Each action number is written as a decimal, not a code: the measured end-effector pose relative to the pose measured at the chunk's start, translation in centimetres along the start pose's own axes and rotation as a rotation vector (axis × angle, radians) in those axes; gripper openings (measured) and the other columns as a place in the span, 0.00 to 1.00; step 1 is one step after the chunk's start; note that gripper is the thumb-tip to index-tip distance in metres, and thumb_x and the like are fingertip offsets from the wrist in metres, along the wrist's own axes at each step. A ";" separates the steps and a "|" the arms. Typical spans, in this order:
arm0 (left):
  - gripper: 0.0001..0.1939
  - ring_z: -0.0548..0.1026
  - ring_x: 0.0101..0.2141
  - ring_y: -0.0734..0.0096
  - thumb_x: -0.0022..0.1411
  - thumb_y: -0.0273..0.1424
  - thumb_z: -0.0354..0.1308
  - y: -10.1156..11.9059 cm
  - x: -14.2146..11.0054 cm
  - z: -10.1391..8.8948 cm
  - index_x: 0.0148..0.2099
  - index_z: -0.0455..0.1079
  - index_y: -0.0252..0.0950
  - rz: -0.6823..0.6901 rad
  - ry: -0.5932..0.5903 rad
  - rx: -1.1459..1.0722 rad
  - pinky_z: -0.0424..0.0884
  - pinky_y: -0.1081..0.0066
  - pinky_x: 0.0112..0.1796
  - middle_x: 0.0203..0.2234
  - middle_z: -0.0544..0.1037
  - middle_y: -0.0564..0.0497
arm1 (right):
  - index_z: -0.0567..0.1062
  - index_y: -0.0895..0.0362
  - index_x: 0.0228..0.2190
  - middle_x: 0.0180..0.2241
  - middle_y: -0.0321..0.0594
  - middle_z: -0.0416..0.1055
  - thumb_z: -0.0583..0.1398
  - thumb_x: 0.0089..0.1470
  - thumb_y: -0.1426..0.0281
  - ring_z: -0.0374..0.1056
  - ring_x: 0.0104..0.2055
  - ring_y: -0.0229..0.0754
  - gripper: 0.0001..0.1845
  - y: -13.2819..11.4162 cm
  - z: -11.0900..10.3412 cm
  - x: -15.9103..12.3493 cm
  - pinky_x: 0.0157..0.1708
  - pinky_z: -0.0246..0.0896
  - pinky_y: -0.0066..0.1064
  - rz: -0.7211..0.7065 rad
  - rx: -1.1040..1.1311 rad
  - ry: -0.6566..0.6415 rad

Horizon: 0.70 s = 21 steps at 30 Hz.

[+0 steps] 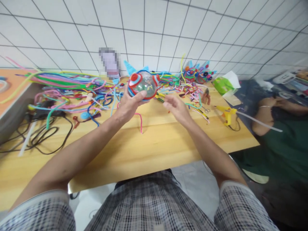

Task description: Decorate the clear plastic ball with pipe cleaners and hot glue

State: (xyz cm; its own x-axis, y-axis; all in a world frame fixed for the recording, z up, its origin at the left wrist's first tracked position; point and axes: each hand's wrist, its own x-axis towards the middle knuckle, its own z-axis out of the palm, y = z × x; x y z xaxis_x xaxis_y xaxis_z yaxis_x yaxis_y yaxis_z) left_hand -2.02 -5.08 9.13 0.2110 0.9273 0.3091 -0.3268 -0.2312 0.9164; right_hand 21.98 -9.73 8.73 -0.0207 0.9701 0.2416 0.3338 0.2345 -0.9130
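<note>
My left hand [130,104] is closed around a clear plastic ball [142,85] wrapped in red, white and blue pipe cleaners, with a blue pointed ear on top. It holds the ball above the wooden table [149,141]. A pink pipe cleaner [140,122] hangs down from under that hand. My right hand [175,106] sits just right of the ball, fingers curled and pinched together near a thin piece I cannot make out.
A heap of coloured pipe cleaners [72,88] covers the table's back left. Finished decorated figures [199,73] stand at the back right. A yellow glue gun [226,114], pliers [205,96], black cables [43,134] and a green pack [222,85] lie around. Another person's arm [264,115] rests at the right.
</note>
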 end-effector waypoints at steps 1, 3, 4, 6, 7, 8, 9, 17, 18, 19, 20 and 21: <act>0.48 0.82 0.60 0.41 0.52 0.54 0.80 0.3 -0.2 -0.1 0.69 0.65 0.51 -0.016 0.024 -0.016 0.82 0.37 0.56 0.61 0.81 0.46 | 0.81 0.53 0.49 0.49 0.45 0.85 0.72 0.57 0.44 0.81 0.51 0.51 0.29 0.1 0.3 -0.7 0.58 0.76 0.48 0.016 -0.060 -0.063; 0.49 0.82 0.60 0.42 0.50 0.53 0.82 0.9 -0.4 -0.1 0.68 0.65 0.53 -0.019 0.043 -0.031 0.83 0.39 0.56 0.61 0.81 0.47 | 0.83 0.54 0.44 0.43 0.42 0.86 0.71 0.61 0.53 0.81 0.45 0.47 0.18 -0.1 0.8 -1.7 0.53 0.76 0.42 0.006 -0.160 -0.171; 0.49 0.81 0.60 0.42 0.50 0.52 0.82 1.1 -0.5 0.0 0.68 0.64 0.54 -0.019 0.035 -0.034 0.83 0.40 0.55 0.61 0.82 0.48 | 0.84 0.54 0.42 0.41 0.40 0.86 0.71 0.61 0.57 0.81 0.44 0.46 0.15 -0.2 1.0 -2.0 0.51 0.76 0.40 -0.003 -0.203 -0.191; 0.48 0.81 0.61 0.43 0.51 0.52 0.81 1.1 -0.9 0.5 0.68 0.63 0.56 -0.028 -0.002 -0.042 0.84 0.41 0.53 0.60 0.82 0.49 | 0.85 0.54 0.42 0.40 0.39 0.86 0.70 0.62 0.61 0.81 0.43 0.44 0.11 -0.1 0.7 -2.3 0.50 0.75 0.36 0.003 -0.258 -0.178; 0.46 0.81 0.61 0.43 0.52 0.52 0.81 0.9 -1.2 0.9 0.68 0.63 0.56 -0.034 -0.025 -0.048 0.85 0.42 0.53 0.60 0.82 0.49 | 0.85 0.55 0.42 0.40 0.39 0.86 0.70 0.62 0.62 0.81 0.42 0.43 0.10 0.1 0.2 -2.2 0.49 0.74 0.35 0.019 -0.274 -0.150; 0.45 0.81 0.61 0.43 0.54 0.53 0.80 0.5 -1.5 1.4 0.67 0.64 0.56 -0.040 -0.049 -0.053 0.85 0.42 0.53 0.59 0.83 0.49 | 0.85 0.55 0.42 0.41 0.39 0.87 0.70 0.62 0.63 0.81 0.42 0.43 0.10 0.5 -0.4 -2.2 0.49 0.74 0.35 0.039 -0.286 -0.120; 0.43 0.81 0.62 0.43 0.56 0.54 0.78 0.0 -1.9 1.9 0.67 0.65 0.55 -0.048 -0.072 -0.060 0.85 0.42 0.53 0.59 0.83 0.48 | 0.86 0.55 0.42 0.41 0.39 0.87 0.70 0.62 0.64 0.81 0.42 0.43 0.09 0.9 -1.2 -2.2 0.48 0.74 0.34 0.058 -0.297 -0.092; 0.46 0.82 0.60 0.47 0.57 0.58 0.76 -6.8 -4.5 3.6 0.68 0.64 0.46 -0.045 -0.067 0.143 0.81 0.43 0.61 0.59 0.81 0.41 | 0.82 0.53 0.36 0.38 0.42 0.84 0.67 0.58 0.60 0.79 0.41 0.48 0.10 6.9 -12.2 -7.3 0.47 0.74 0.41 0.195 -0.426 0.323; 0.49 0.81 0.60 0.47 0.53 0.58 0.78 -7.4 -4.4 3.1 0.68 0.64 0.44 -0.018 -0.034 0.210 0.80 0.43 0.62 0.60 0.80 0.41 | 0.80 0.53 0.36 0.38 0.44 0.82 0.67 0.58 0.59 0.78 0.41 0.49 0.11 7.7 -14.3 -8.3 0.46 0.73 0.43 0.216 -0.485 0.462; 0.52 0.81 0.60 0.47 0.51 0.59 0.80 -7.7 -4.3 2.5 0.68 0.63 0.44 0.006 -0.013 0.269 0.79 0.43 0.63 0.60 0.80 0.40 | 0.78 0.53 0.37 0.39 0.48 0.81 0.68 0.56 0.59 0.76 0.41 0.51 0.12 8.5 -16.5 -9.2 0.46 0.73 0.44 0.231 -0.576 0.609; 0.53 0.81 0.61 0.46 0.49 0.59 0.80 -7.9 -4.1 1.9 0.68 0.63 0.43 0.025 -0.005 0.317 0.78 0.44 0.64 0.61 0.79 0.40 | 0.76 0.53 0.36 0.38 0.50 0.79 0.68 0.55 0.59 0.74 0.40 0.52 0.12 9.3 -18.5 -9.9 0.44 0.71 0.47 0.228 -0.699 0.743; 0.55 0.80 0.61 0.46 0.49 0.60 0.80 -8.0 -3.9 1.3 0.69 0.62 0.43 0.042 -0.007 0.356 0.77 0.44 0.65 0.62 0.78 0.40 | 0.74 0.52 0.35 0.37 0.52 0.77 0.68 0.54 0.59 0.71 0.40 0.54 0.13 10.0 -20.4 -10.2 0.43 0.69 0.49 0.201 -0.825 0.792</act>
State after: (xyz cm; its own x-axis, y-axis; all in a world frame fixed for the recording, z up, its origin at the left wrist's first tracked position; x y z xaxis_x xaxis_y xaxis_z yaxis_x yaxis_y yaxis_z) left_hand 0.98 -7.19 0.89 0.2109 0.9129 0.3494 0.0059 -0.3586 0.9335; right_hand 44.75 -18.58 3.85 0.6007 0.6067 0.5207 0.7828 -0.3141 -0.5371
